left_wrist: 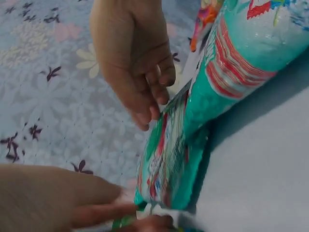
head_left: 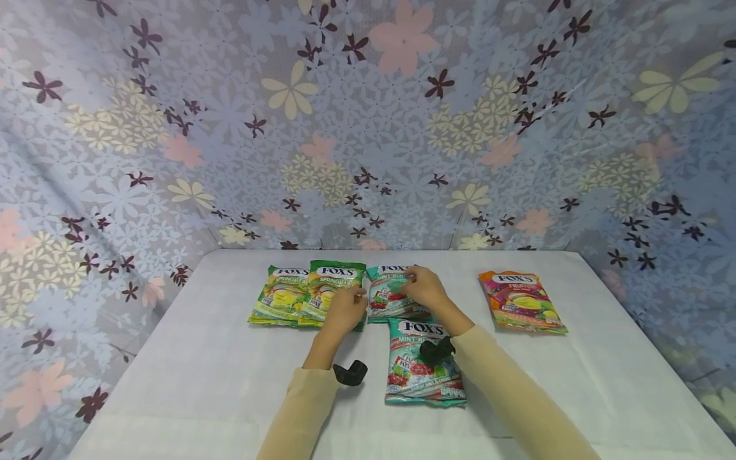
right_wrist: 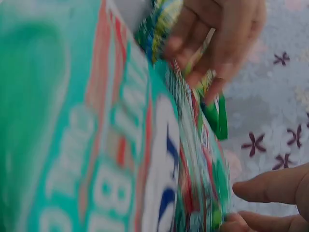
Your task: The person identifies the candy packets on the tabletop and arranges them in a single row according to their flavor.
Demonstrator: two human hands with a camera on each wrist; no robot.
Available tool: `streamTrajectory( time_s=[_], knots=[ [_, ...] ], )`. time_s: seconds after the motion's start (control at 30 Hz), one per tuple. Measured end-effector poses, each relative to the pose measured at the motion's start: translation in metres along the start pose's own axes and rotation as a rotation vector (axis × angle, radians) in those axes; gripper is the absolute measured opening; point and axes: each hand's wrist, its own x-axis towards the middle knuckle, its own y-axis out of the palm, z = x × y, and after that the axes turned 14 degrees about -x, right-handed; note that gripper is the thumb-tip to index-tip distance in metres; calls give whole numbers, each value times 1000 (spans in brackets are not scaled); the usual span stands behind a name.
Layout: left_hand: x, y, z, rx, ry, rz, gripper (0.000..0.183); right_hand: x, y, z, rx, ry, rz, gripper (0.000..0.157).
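Observation:
A turquoise Fox's mint candy bag lies at the back of the table between my hands. My left hand is at its left edge, overlapping the right side of a green Fox's Spring Tea candy bag. Over the upper right part of the mint bag is my right hand, its thumb and fingers close to the bag's edge in the right wrist view. Its fingers bend loosely in the left wrist view. A second mint bag lies in front, partly under the right wrist's black mount.
Another Spring Tea bag lies at the left, partly covered by its neighbour. An orange and purple Fox's fruit candy bag lies apart at the right. The white-covered table backs onto a floral curtain.

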Motion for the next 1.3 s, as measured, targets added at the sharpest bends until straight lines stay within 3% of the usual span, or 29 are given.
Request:
streamTrajectory(
  time_s=[0.07, 0.2, 0.4, 0.57, 0.77, 0.9, 1.1, 1.3],
  knots=[
    [3, 3, -4, 49, -7, 25, 29, 0, -3, -6, -22, 38, 0, 46],
    [8, 10, -14, 134, -33, 9, 29, 0, -7, -17, -42, 103, 38, 53],
    [19, 21, -20, 239, -84, -1, 23, 0, -9, -24, 77, 168, 127, 62],
    [25, 27, -16, 197, -110, -9, 19, 5, -8, -32, 172, 209, 178, 64],
    [34, 29, -14, 197, -132, -13, 22, 6, -10, -36, 276, 195, 238, 63],
    [38, 29, -18, 171, -119, -39, 18, 5, -12, -38, 344, 184, 200, 66],
    [38, 28, -21, 75, -125, -69, 32, 4, -12, -33, 387, 217, 92, 62],
    [34, 24, -24, 6, -51, -110, 32, -4, -20, -25, 399, 192, 33, 61]
  ],
)
